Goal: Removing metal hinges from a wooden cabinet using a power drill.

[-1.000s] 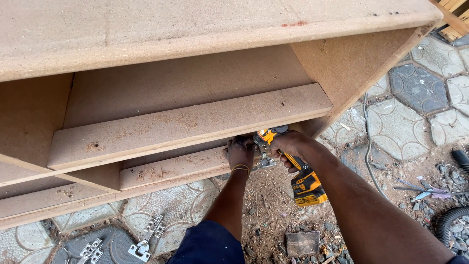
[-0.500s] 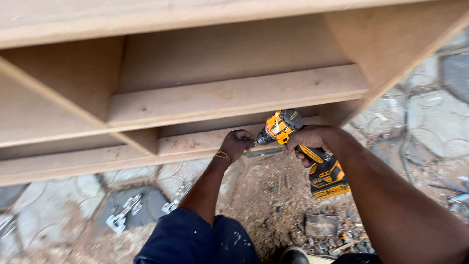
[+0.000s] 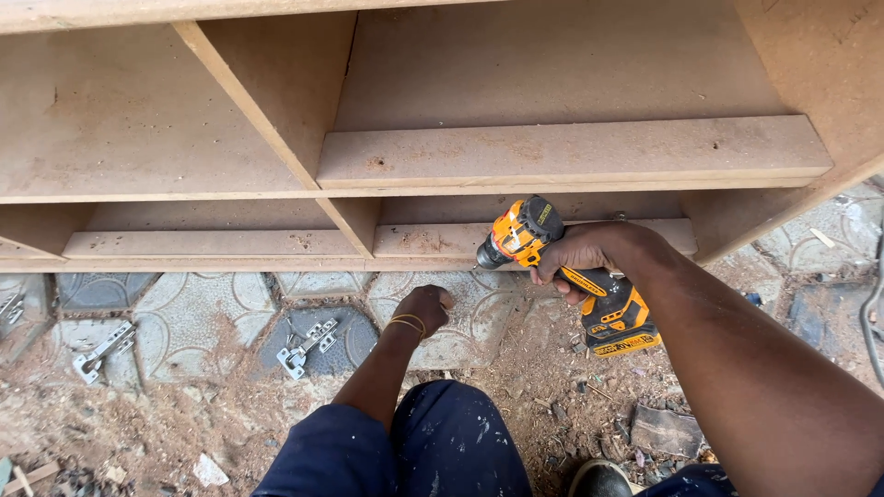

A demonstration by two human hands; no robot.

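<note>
**Left hand off the rail, drill backed off**

Change vs a sec ago: my left hand (image 3: 425,308) was up at the lower front rail (image 3: 442,241) beside the drill nose; now it's dropped below it, over the patterned pavers (image 3: 198,317), apart from the board. The drill (image 3: 552,267) has also shifted: chuck now points left, w/ the tip just beside the rail's front edge; can't tell if it touches. I read that as this fixing spot being done w/ for now, no pressure on the wood.

Hands: right hand (image 3: 589,262) wrapped tight round the drill's grip, battery end toward me, near my knee. Left hand loosely curled, nearly a fist, holding nothing I can see; palm side hidden.

Around: MDF cabinet (image 3: 552,83) lying on its side, upright divider (image 3: 276,101) in the middle, two metal hinges (image 3: 304,345) on the pavers left of my arm, sawdust and dirt underfoot.
</note>
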